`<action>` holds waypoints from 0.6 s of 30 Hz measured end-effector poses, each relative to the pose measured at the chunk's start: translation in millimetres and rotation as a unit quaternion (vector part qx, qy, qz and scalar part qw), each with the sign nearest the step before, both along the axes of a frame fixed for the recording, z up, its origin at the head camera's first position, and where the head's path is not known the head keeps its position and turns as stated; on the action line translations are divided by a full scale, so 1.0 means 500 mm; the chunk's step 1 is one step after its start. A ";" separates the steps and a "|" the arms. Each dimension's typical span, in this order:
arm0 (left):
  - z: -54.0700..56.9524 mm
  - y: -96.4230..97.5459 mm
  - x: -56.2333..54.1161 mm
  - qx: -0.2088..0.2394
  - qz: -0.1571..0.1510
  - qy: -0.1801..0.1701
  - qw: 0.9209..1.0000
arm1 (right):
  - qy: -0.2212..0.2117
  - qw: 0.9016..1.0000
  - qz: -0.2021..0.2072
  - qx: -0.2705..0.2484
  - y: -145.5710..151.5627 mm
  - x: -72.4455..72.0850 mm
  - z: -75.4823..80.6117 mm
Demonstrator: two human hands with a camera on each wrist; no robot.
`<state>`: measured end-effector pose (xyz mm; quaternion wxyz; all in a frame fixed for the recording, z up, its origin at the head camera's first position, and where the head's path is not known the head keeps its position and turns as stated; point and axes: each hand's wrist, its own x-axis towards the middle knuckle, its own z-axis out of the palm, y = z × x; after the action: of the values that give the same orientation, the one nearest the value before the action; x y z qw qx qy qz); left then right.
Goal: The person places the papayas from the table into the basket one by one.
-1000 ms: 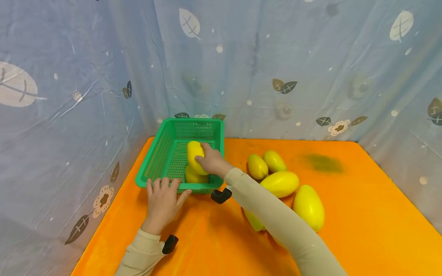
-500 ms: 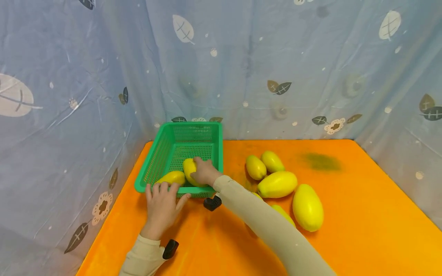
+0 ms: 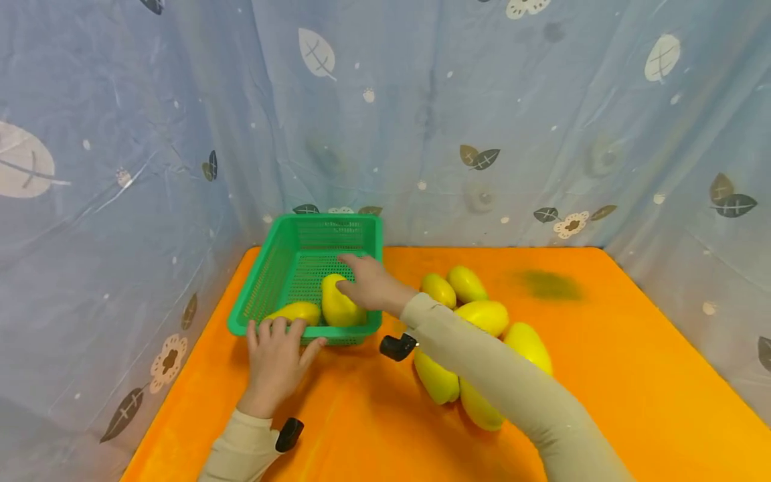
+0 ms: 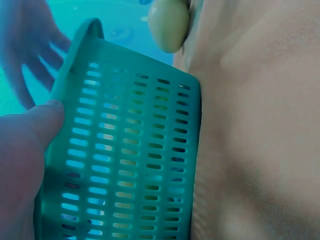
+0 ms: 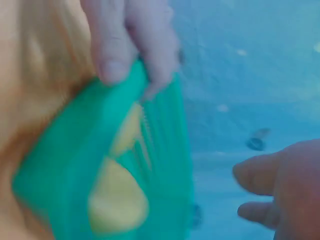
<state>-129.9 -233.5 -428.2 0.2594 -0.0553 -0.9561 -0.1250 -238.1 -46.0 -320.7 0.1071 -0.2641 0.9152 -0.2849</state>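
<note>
A green plastic basket (image 3: 247, 314) stands at the left of the orange table. Two yellow mangoes lie along its near wall: a left mango (image 3: 298, 312), partly hidden by fingers, and a right mango (image 3: 338, 304). My left hand (image 3: 274, 365) grips the basket's near rim, fingers over it and thumb outside, as the right wrist view also shows. Above the basket's right side hovers my right hand (image 3: 376, 284), its fingers extended and holding nothing. In the right wrist view the fingers (image 5: 255, 172) point towards the basket, apart from the mangoes.
Several more yellow mangoes (image 3: 435, 378) lie in a group right of the basket, partly hidden under the right forearm (image 3: 500, 375). Patterned blue-grey curtains (image 3: 385, 134) enclose the table (image 3: 632, 375) at the back and sides.
My right hand has lowered a mango into the basket, let go and lifted off to the right. The other mango has shifted left. My left hand stays at the rim.
</note>
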 end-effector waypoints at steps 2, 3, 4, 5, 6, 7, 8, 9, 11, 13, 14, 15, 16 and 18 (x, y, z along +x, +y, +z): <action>0.002 0.000 0.000 0.005 0.000 -0.003 1.000 | 0.022 1.000 0.008 -0.018 0.054 0.001 0.026; 0.003 -0.001 0.000 0.007 0.000 -0.004 1.000 | 0.029 0.999 0.007 -0.021 0.086 0.002 0.036; 0.002 0.000 -0.002 0.008 -0.001 -0.006 1.000 | 0.034 0.999 0.002 -0.020 0.121 0.003 0.043; 0.002 0.001 -0.004 0.009 -0.002 -0.007 1.000 | 0.031 0.999 -0.006 -0.020 0.158 0.004 0.048; 0.002 0.002 -0.005 0.010 -0.003 -0.008 1.000 | 0.026 0.999 -0.016 -0.020 0.196 0.006 0.051; 0.002 0.002 -0.007 0.010 -0.003 -0.008 1.000 | 0.025 0.999 -0.029 -0.016 0.233 0.008 0.052; 0.002 0.002 -0.008 0.011 -0.003 -0.009 1.000 | 0.019 0.999 -0.042 -0.010 0.270 0.012 0.052; 0.002 0.002 -0.009 0.011 -0.004 -0.009 1.000 | 0.012 0.998 -0.058 -0.001 0.306 0.016 0.051; 0.001 0.001 -0.010 0.012 -0.004 -0.009 1.000 | 0.007 0.996 -0.088 0.014 0.370 0.026 0.046; 0.001 0.000 -0.009 0.014 -0.004 -0.011 1.000 | 0.004 0.993 -0.114 0.034 0.428 0.040 0.035; 0.000 -0.001 -0.009 0.017 -0.004 -0.012 1.000 | 0.001 0.991 -0.124 0.041 0.454 0.048 0.029; -0.001 -0.001 -0.008 0.018 -0.004 -0.014 1.000 | 0.000 0.990 -0.131 0.047 0.478 0.055 0.021; -0.001 -0.002 -0.006 0.020 -0.004 -0.015 1.000 | -0.002 0.989 -0.138 0.048 0.500 0.062 0.013; -0.003 -0.002 -0.005 0.024 -0.004 -0.019 1.000 | -0.014 0.987 -0.151 0.049 0.540 0.075 -0.005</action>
<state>-132.2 -234.3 -429.8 0.2418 -0.0510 -0.9573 -0.1500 -200.7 223.7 -323.1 0.0883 -0.1129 0.9558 -0.2567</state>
